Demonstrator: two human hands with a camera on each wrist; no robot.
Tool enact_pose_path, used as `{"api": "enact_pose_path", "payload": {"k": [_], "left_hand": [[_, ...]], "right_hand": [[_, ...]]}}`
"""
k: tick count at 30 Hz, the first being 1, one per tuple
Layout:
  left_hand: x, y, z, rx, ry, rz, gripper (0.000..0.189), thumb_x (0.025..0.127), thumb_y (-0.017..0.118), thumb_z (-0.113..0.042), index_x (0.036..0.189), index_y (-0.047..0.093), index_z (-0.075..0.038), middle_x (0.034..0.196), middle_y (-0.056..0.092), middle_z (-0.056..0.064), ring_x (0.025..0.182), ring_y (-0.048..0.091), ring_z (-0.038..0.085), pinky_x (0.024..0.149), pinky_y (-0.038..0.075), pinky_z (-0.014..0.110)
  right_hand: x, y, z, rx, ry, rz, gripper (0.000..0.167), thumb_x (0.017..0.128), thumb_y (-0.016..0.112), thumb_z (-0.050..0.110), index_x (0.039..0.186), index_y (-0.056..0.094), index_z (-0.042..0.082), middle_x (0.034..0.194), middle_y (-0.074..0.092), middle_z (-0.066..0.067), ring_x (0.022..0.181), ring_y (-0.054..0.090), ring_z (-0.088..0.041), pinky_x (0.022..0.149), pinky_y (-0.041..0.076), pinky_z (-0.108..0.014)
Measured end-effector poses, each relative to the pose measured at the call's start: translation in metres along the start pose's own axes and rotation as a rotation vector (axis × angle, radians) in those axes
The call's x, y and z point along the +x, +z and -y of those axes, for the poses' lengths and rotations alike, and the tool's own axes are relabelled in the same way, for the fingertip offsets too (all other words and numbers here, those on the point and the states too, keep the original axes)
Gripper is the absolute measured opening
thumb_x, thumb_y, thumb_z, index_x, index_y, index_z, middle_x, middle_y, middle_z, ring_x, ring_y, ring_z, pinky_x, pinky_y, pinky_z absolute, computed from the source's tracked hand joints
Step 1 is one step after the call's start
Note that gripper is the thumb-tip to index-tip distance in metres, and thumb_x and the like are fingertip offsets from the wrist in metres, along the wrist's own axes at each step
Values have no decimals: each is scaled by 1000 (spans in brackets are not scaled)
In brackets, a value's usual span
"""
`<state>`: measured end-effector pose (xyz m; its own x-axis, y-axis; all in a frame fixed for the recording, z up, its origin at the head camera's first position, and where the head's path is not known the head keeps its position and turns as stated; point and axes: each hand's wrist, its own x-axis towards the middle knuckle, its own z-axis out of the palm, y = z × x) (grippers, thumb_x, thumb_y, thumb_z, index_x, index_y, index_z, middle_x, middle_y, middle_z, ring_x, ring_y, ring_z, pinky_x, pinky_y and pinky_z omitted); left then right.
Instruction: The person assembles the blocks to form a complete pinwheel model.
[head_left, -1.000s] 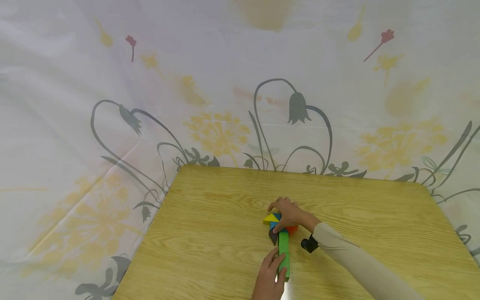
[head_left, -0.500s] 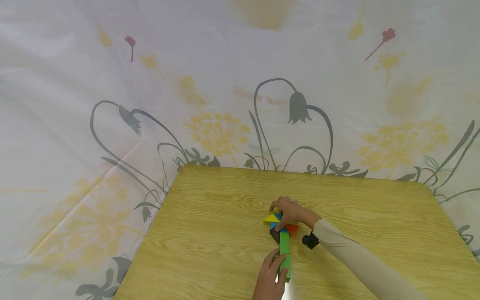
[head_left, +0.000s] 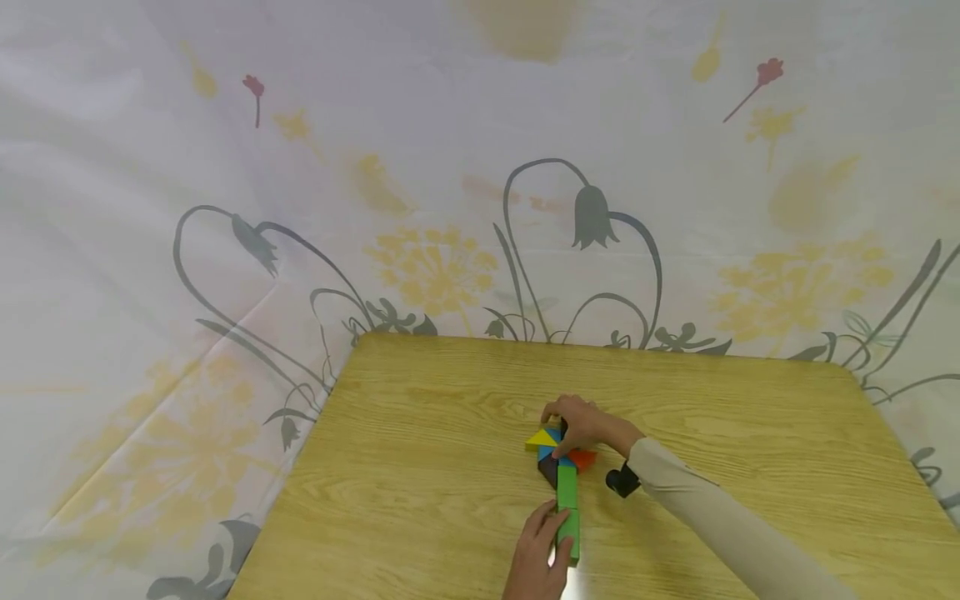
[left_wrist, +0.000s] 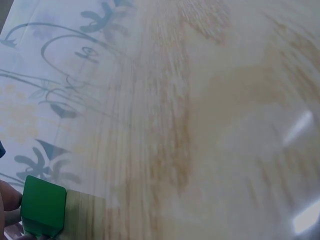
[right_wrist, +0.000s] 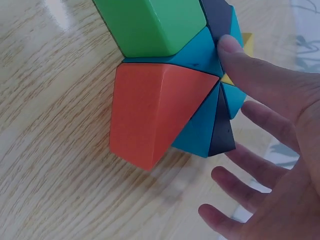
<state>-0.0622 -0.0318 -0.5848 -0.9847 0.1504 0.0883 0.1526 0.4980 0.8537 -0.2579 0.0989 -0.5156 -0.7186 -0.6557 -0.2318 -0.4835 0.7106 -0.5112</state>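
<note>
In the head view, two green blocks (head_left: 567, 486) lie end to end below a fan of coloured wedge blocks. My left hand (head_left: 534, 557) holds the nearer green block between thumb and fingers; the left wrist view shows this green block (left_wrist: 44, 205) at its lower left. My right hand (head_left: 583, 423) pinches the fan with thumb and index finger, its other fingers spread behind. Around its thumb sit a red-orange block (right_wrist: 155, 110), a blue block (right_wrist: 192, 55), dark blocks (right_wrist: 223, 125) and a yellow block (head_left: 540, 439). The fan's far side is partly hidden by the right hand.
A wood-grain table (head_left: 420, 417) carries the blocks. Behind it hangs a pale floral sheet (head_left: 465, 167). A small black device (head_left: 622, 481) sits at the right wrist, beside the beige sleeve (head_left: 720, 517).
The dark block beside the green one has swung in against its neighbours, and the right thumb has shifted slightly to the right. The left hand stays on the near green block.
</note>
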Motion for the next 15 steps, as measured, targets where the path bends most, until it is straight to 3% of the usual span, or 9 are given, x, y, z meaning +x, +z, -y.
{"api": "enact_pose_path", "payload": {"k": [8,12,15], "left_hand": [[3,-10,2,58,17,-24,33,97,54,-22,129,57,-12,133,47,8,118,50,26,92,47,37],[11,-29,0,109,44,-44,37,97,54,-20,132,54,-10,133,48,7,120,49,26,94,46,42],[19,-48,-1,183,117,-92,38,95,57,-17,132,54,-8,131,50,9,118,51,27,93,47,42]], "right_hand": [[-10,-10,-10,57,-118,-68,36,84,73,21,111,63,0,111,58,-18,105,53,-38,85,47,-49],[-24,-20,-19,70,-138,-124,31,86,71,21,109,64,0,110,60,-16,105,54,-39,85,46,-51],[-41,-28,-24,78,-149,-165,33,87,69,25,109,64,1,110,60,-15,106,53,-41,85,45,-53]]}}
